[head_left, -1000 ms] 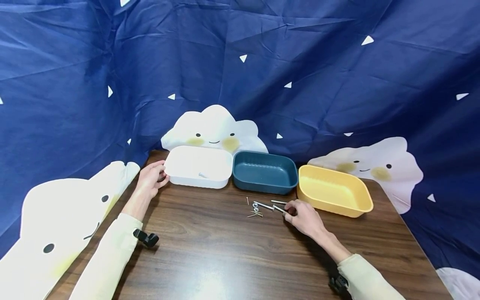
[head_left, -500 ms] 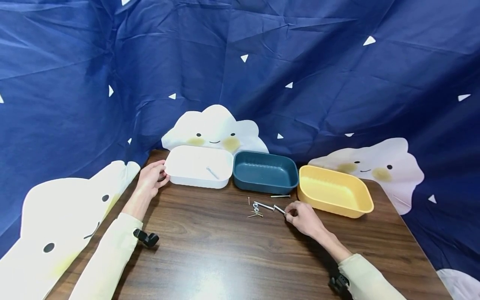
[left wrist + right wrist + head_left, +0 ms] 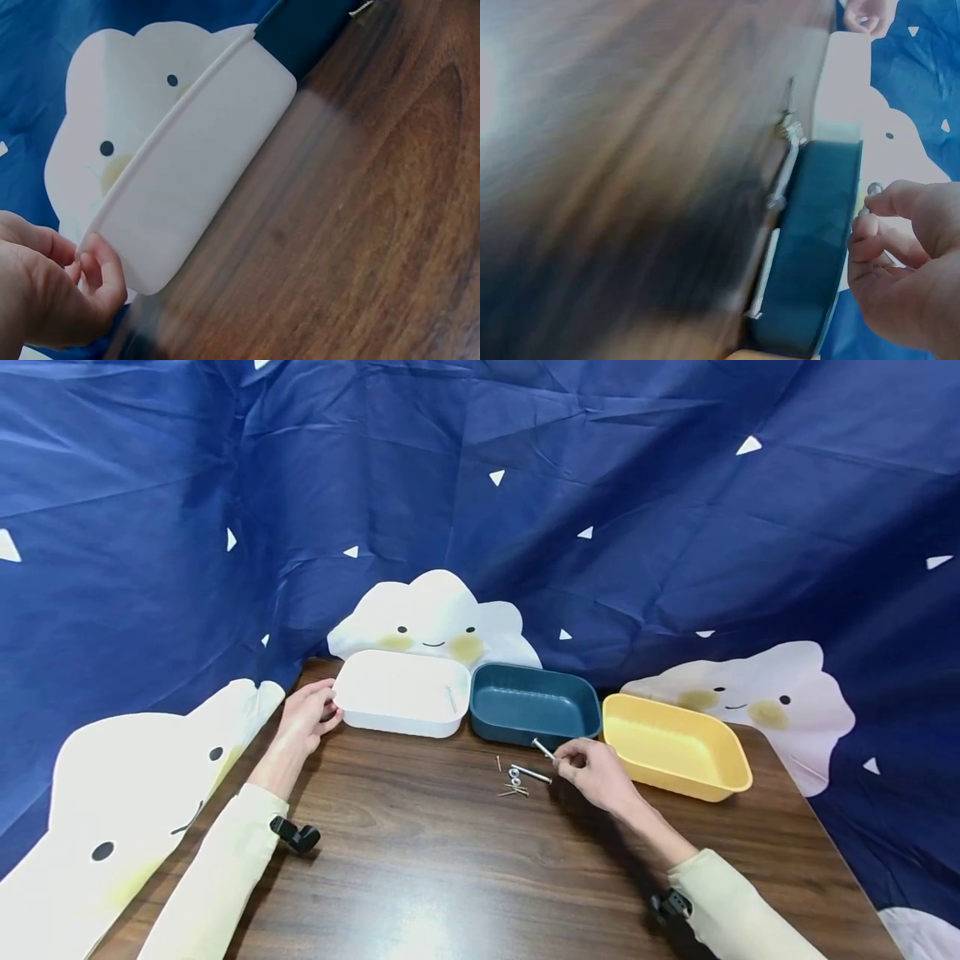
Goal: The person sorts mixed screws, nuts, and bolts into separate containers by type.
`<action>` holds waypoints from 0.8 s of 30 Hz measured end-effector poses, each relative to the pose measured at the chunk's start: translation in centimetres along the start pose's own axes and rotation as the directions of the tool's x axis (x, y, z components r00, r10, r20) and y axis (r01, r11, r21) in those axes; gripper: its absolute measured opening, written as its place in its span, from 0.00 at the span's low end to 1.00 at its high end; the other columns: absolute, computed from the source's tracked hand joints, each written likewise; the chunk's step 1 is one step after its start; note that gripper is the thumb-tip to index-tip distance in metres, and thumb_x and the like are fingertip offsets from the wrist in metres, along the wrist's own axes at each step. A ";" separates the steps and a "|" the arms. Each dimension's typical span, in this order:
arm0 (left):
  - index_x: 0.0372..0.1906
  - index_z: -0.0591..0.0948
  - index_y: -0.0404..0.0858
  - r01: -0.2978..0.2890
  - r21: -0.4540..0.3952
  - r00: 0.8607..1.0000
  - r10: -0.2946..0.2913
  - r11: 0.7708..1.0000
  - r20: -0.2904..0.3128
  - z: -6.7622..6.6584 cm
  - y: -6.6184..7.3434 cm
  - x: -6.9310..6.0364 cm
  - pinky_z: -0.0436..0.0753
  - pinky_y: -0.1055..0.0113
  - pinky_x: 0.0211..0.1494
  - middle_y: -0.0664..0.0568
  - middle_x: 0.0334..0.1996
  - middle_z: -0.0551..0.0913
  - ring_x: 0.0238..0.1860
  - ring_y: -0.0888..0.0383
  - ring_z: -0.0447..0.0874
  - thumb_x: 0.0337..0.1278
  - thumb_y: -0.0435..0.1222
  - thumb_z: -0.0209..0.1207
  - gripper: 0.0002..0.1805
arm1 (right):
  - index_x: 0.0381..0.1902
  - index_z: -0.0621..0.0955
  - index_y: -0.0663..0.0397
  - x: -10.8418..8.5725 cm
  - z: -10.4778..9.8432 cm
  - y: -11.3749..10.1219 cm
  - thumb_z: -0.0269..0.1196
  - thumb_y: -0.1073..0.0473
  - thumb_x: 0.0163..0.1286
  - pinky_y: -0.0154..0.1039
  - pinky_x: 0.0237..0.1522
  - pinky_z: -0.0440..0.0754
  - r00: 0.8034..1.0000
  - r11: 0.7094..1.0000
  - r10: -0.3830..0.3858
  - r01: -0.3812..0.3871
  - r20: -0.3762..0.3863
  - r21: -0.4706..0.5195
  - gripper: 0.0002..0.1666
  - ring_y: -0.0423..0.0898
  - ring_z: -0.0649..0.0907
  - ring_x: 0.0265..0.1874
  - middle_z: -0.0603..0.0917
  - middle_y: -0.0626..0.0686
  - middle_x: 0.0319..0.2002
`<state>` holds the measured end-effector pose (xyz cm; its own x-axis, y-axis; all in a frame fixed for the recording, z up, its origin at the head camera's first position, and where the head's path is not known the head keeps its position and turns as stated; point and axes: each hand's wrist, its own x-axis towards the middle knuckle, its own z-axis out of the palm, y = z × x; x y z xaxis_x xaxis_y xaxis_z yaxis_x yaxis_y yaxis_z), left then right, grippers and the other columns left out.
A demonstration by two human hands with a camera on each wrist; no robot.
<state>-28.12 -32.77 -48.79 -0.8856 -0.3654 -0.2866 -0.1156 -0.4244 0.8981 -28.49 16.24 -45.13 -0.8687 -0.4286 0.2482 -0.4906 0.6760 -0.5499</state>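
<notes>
My right hand (image 3: 596, 772) pinches a silver bolt (image 3: 543, 748) between thumb and fingers, its head end sticking out near the front of the dark teal bin (image 3: 536, 737). In the right wrist view the fingers hide most of this bolt (image 3: 874, 189). My left hand (image 3: 306, 717) grips the left end of the white bin (image 3: 397, 724), with the thumb against the outer wall in the left wrist view. Inside the white bin lies one bolt (image 3: 452, 697). Another bolt (image 3: 531, 773) lies on the table beside several small nuts (image 3: 514, 777) and thin screws (image 3: 514, 791).
A yellow bin (image 3: 675, 777) stands right of the teal one, and the three bins form a row at the table's back edge. A further bolt (image 3: 763, 277) lies before the teal bin. A small screw (image 3: 498, 763) lies apart. Blue cloth (image 3: 465, 510) hangs behind.
My right hand has picked a bolt off the table and moved slightly up and left with it. The bolt in the white bin has rolled rightward. My left hand stays at the white bin.
</notes>
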 end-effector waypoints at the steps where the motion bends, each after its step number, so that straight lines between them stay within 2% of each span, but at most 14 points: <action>1: 0.72 0.70 0.35 -0.004 0.002 1.000 0.004 1.000 -0.001 0.1 -0.1 0.0 0.83 0.72 0.37 0.48 0.47 0.71 0.31 0.64 0.75 0.67 0.26 0.52 0.28 | 0.35 0.87 0.53 0.3 0.0 -0.4 0.69 0.64 0.63 0.38 0.35 0.77 1.000 1.000 -0.002 0.002 -0.007 0.005 0.03 0.43 0.79 0.30 0.82 0.44 0.31; 11: 0.70 0.71 0.34 -0.078 0.048 0.997 0.078 0.996 -0.006 1.5 -1.2 -0.4 0.82 0.71 0.36 0.45 0.48 0.71 0.33 0.61 0.74 0.65 0.27 0.51 0.28 | 0.35 0.88 0.53 4.5 1.4 -3.0 0.71 0.60 0.65 0.38 0.34 0.77 0.998 0.995 -0.054 0.057 -0.038 0.084 0.03 0.43 0.80 0.29 0.84 0.44 0.30; 16: 0.68 0.73 0.34 -0.083 0.059 0.996 0.084 0.995 -0.013 2.1 -1.7 -0.4 0.82 0.71 0.35 0.45 0.46 0.72 0.34 0.59 0.74 0.63 0.27 0.51 0.27 | 0.36 0.88 0.51 6.6 2.7 -4.3 0.71 0.60 0.65 0.39 0.35 0.78 0.998 0.989 -0.048 0.054 -0.040 0.137 0.02 0.43 0.80 0.29 0.84 0.45 0.30; 24: 0.68 0.74 0.35 -0.087 0.052 0.996 0.088 0.995 -0.011 2.5 -2.2 -0.6 0.83 0.70 0.36 0.45 0.46 0.74 0.33 0.60 0.74 0.63 0.28 0.52 0.26 | 0.36 0.89 0.53 9.1 5.5 -6.6 0.69 0.61 0.68 0.42 0.38 0.79 0.999 0.984 -0.035 0.034 0.003 0.175 0.03 0.45 0.80 0.31 0.85 0.46 0.31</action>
<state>-28.40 -29.57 -49.77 -0.8873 -0.4102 -0.2106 -0.0615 -0.3473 0.9357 -32.74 4.59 -43.63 -0.8507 -0.4538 0.2654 -0.5007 0.5456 -0.6720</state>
